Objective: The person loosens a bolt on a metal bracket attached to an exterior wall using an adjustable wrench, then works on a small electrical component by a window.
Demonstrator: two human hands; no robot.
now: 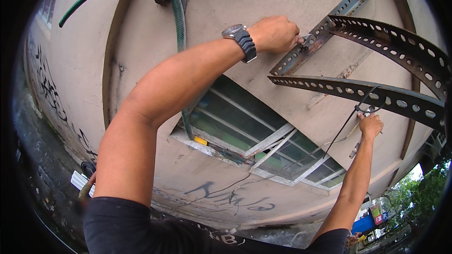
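Note:
My left hand (275, 35), with a black watch (242, 40) on its wrist, is raised to a slotted steel angle bar (294, 61) on the wall. Its fingers are closed on a small shiny metal piece (306, 37) at the bar's face; its kind is hard to make out. Lower and to the right, my right hand (371, 125) grips a silver wrench (354, 150), whose ends show above and below the fist. A black cable (343, 129) loops round a second slotted bar (329, 84) just above that hand.
A third, rusty slotted bar (391, 30) juts out at upper right. Below my arms are a louvred window (249, 117) and its ledge, which bears several tools, one with a yellow handle (200, 140). A green hose (178, 19) hangs at left. Loose wires cross the wall.

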